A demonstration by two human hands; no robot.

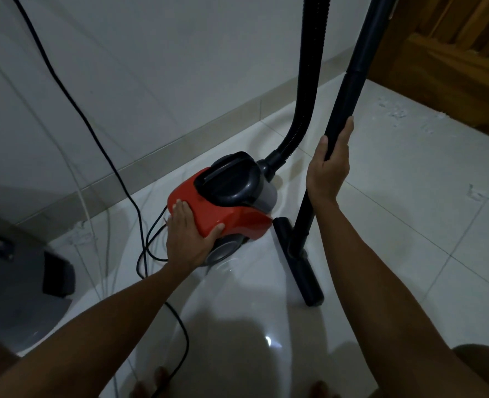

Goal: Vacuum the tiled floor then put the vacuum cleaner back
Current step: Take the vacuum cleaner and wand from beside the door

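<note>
Your toes (157, 380) show at the bottom edge on the white tiled floor (409, 225), with the black power cord (180, 334) curling past them and running up along the wall (151, 67) at the left. Your left hand (190, 234) rests on the rear of the red vacuum cleaner (229, 199), fingers laid together over the red shell and the thumb spread round its lower corner, just above the grey wheel (223, 251). That canister sits on the floor close to the wall's skirting, with loops of cord lying just behind it. Your right hand (327, 165) grips the black wand (349, 90), fingers curled round the tube and the thumb lying along it. The wand stands nearly upright, and its floor head (297, 259) rests flat on the tile just beside the canister's right flank. A ribbed black hose (306, 81) rises from the canister's front and climbs out of view beside the wand. White specks lie scattered on the tiles at the upper right, next to a wooden door (452, 53). At the left stands a dark grey object (16, 271) you cannot make out clearly in the dimness.
</note>
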